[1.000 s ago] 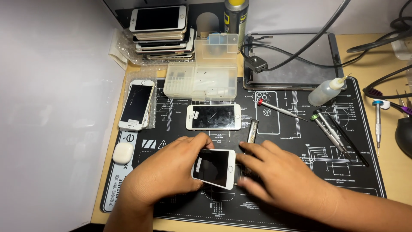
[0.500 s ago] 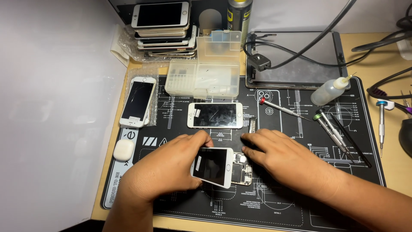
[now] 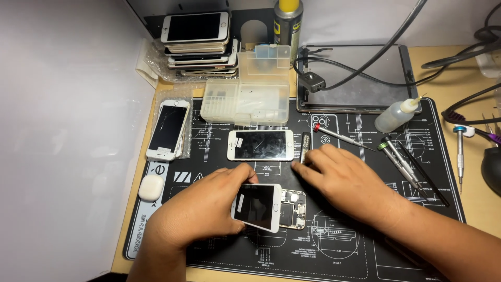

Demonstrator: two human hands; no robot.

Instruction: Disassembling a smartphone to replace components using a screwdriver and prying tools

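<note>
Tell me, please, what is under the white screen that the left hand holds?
Under the screen in the left hand lies the opened phone body. Its circuit parts show at the right edge. The rest of the body is covered by the screen, so it cannot be seen.

Opened phone sits at the mat's near middle, left hand on its lifted screen, its exposed insides poking out to the right. Right hand lies just right of it, fingertips by a small flat part. Behind them lies another phone; behind that, a parts box. Screwdrivers lie right, phone stack far back.
</note>
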